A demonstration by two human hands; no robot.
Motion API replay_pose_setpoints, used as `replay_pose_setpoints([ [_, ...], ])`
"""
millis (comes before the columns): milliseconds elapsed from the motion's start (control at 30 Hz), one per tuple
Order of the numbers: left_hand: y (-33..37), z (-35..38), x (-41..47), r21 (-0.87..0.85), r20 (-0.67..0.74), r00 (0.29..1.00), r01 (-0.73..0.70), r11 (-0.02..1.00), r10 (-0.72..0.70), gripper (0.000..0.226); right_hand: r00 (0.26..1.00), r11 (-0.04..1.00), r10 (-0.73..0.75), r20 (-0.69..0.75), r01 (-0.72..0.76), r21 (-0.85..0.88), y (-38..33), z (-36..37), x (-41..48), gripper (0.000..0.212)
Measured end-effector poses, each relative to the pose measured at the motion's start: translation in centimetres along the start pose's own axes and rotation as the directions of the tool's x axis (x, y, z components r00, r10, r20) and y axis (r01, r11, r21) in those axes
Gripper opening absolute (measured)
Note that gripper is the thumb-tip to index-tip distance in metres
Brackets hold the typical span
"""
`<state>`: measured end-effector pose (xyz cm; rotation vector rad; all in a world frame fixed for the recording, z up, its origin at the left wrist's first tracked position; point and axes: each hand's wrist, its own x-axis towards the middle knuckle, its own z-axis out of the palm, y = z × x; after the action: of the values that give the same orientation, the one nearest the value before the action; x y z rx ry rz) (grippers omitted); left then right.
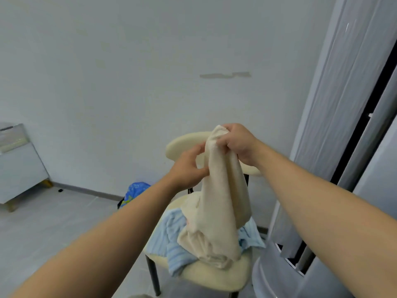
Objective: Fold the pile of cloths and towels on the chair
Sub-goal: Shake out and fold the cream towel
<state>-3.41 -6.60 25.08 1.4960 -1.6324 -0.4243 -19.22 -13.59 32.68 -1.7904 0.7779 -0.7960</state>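
Hanging from both hands, a cream towel (223, 190) drops in one long bunched fold toward the chair. The right hand (238, 143) is clenched round the towel's top corner, with the cloth peeking out above its knuckles. The left hand (187, 166), at about 8 o'clock from the right and just beside it, pinches the towel's edge between thumb and curled fingers. Both forearms reach in from the 6 o'clock side of the view.

The towel's lower end lies in a crumpled heap on the chair seat (214, 278), which is cream, padded and carried on dark legs. Under that heap lies a light blue ribbed cloth (171, 239), which spreads out toward 9 o'clock and spills over the seat's edge. More of it shows at 3 o'clock of the heap. The curved cream backrest (182, 145) stands at 12 o'clock of the seat, partly hidden behind the hands.

A blue patterned bag (136, 190) sits on the grey floor at 10 o'clock from the chair, close to the wall. A white cabinet (21, 168) on wooden feet stands at 9 o'clock of the view. At 3 o'clock of the chair, just beside it, rises a tall pale grey rounded unit (277, 278). The plain wall carries a grey scuff mark (225, 75) at 12 o'clock above the hands.
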Motion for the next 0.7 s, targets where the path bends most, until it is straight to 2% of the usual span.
replay_pose_setpoints([
  [67, 0.3, 0.1, 0.4, -0.11, 0.08, 0.997, 0.029, 0.994, -0.02, 0.063, 0.998, 0.994, -0.026, 0.055, 0.032, -0.104, -0.5, -0.3, -0.2, 0.023],
  [133, 0.2, 0.3, 0.8, -0.112, 0.12, 0.992, 0.052, 0.992, -0.039, 0.047, 0.997, 0.974, -0.04, 0.072, 0.055, -0.218, -0.9, -0.7, -0.4, 0.03],
  [300, 0.5, 0.0, 0.3, -0.129, 0.152, 0.987, 0.081, 0.988, -0.061, 0.023, 0.995, 0.884, -0.097, -0.022, 0.076, -0.461, -0.9, -1.9, -0.3, 0.034],
  [433, 0.9, -0.7, -0.2, -0.157, 0.221, 0.974, 0.085, 0.984, -0.048, 0.027, 0.983, 0.654, -0.169, -0.071, 0.058, -0.754, -0.2, -2.8, 0.4, 0.029],
  [500, 1.0, -1.1, -0.4, -0.107, 0.241, 0.969, 0.078, 0.991, -0.05, 0.033, 0.969, 0.459, -0.232, -0.091, 0.027, -0.888, 0.0, -3.1, 0.6, 0.028],
  [567, 1.0, -1.4, -0.7, -0.037, 0.217, 0.974, 0.068, 0.997, -0.059, 0.033, 0.953, 0.359, -0.268, -0.14, -0.036, -0.933, 0.2, -3.5, 0.6, 0.028],
  [633, 0.8, -1.6, -1.0, -0.029, 0.198, 0.978, 0.07, 0.997, -0.063, 0.033, 0.939, 0.35, -0.253, -0.231, -0.134, -0.927, 0.5, -3.8, 0.5, 0.026],
  [700, 0.7, -1.9, -1.1, -0.057, 0.189, 0.98, 0.079, 0.995, -0.067, 0.029, 0.928, 0.42, -0.187, -0.324, -0.222, -0.88, 0.7, -4.1, 0.4, 0.024],
])
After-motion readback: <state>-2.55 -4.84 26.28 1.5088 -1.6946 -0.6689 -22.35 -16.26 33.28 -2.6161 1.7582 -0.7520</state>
